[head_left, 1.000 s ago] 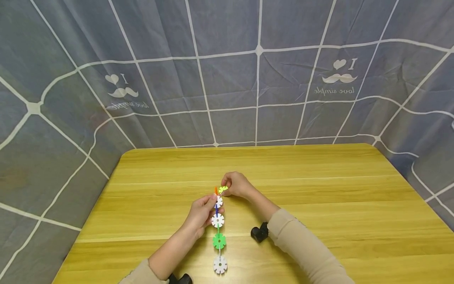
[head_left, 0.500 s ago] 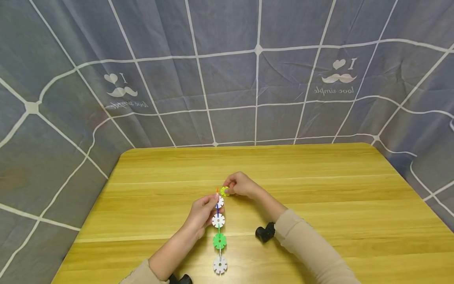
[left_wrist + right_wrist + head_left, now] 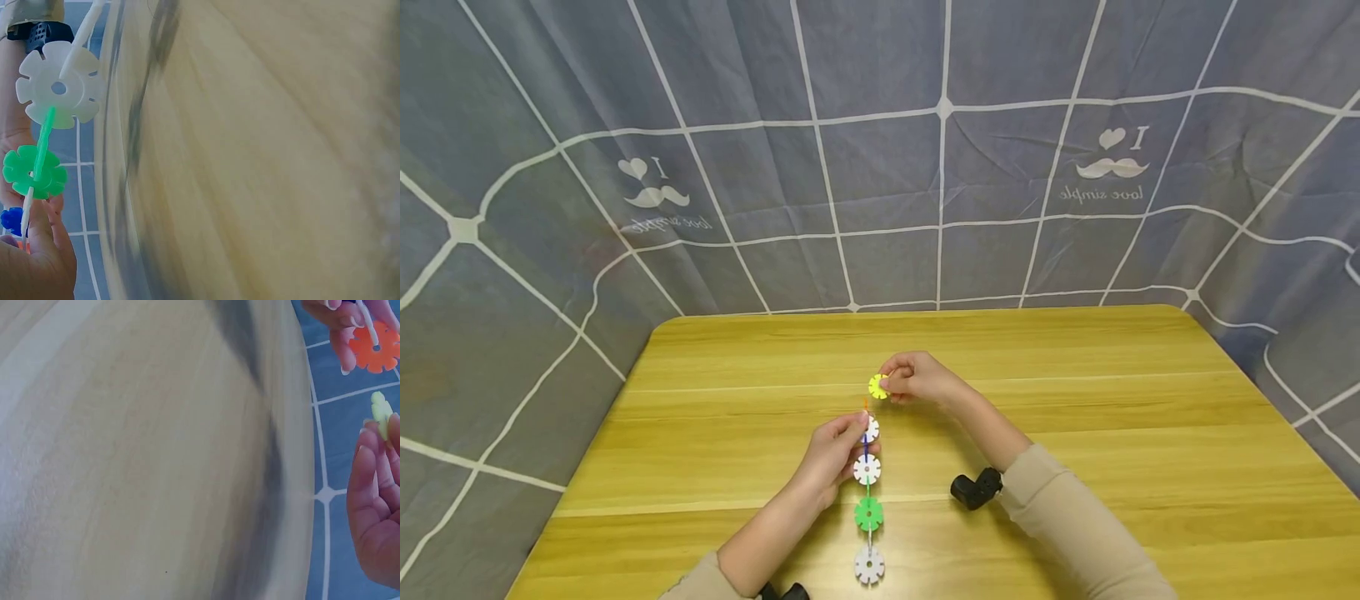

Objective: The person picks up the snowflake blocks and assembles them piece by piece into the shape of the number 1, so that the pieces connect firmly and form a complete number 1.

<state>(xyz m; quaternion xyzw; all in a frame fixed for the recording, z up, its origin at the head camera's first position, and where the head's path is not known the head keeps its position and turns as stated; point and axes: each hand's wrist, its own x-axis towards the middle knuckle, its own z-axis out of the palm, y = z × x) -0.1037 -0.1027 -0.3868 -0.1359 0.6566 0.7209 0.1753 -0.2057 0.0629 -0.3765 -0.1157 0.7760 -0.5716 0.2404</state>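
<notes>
My left hand [image 3: 830, 457] grips the upper part of a chain of interlocking notched plastic discs. Face-on in the head view are white discs, the lowest white disc [image 3: 869, 566] and a green disc [image 3: 868, 514]; others stand edge-on between them. At the far end, an orange disc [image 3: 374, 349] shows face-on in the right wrist view. My right hand [image 3: 927, 379] pinches a separate yellow disc [image 3: 877, 387] between thumb and fingers, a short gap beyond the orange one. The left wrist view shows the green disc [image 3: 31, 174] slotted into its neighbours, with a blue disc [image 3: 11, 219] by the fingers.
The wooden table [image 3: 1075, 392] lies under both arms, with its far edge against a grey curtain [image 3: 880, 183] with white lines. Black wrist-worn devices, such as the right one [image 3: 976, 488], hang by both sleeves.
My right hand has drawn the yellow disc away from beside the chain's orange end, further out and slightly right, and its face has turned to the head camera. The left hand stays nearly put.
</notes>
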